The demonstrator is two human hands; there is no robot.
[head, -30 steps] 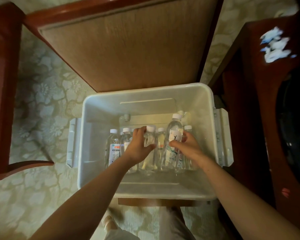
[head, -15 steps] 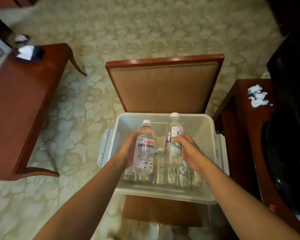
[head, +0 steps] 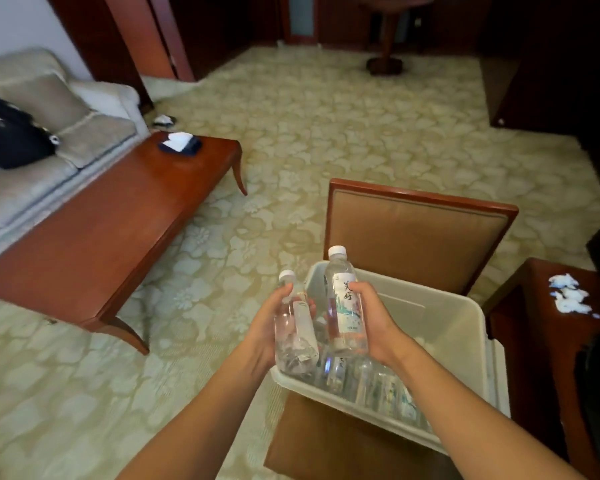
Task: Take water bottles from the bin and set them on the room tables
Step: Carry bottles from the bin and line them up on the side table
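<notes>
My left hand (head: pixel 269 327) grips a clear water bottle (head: pixel 295 332) with a white cap, tilted a little left. My right hand (head: pixel 373 320) holds a taller water bottle (head: pixel 345 306) with a printed label, upright. Both bottles are lifted above the left end of the white plastic bin (head: pixel 458 327), which rests on a padded wooden chair (head: pixel 416 237). Several more bottles (head: pixel 371 379) stand along the bin's near wall. A long red-brown coffee table (head: pixel 111 223) stands to the left across the carpet.
A tissue box (head: pixel 180 143) lies at the coffee table's far end. A beige sofa (head: pixel 32 140) with a black bag (head: pixel 7 133) is behind it. A dark side table (head: pixel 548 327) with crumpled tissues (head: pixel 568 297) stands at the right. Patterned carpet (head: pixel 326 133) stretches ahead.
Both hands have lifted their bottles out of the bin. My view has swung up and left, bringing the coffee table, sofa and open carpet into sight.
</notes>
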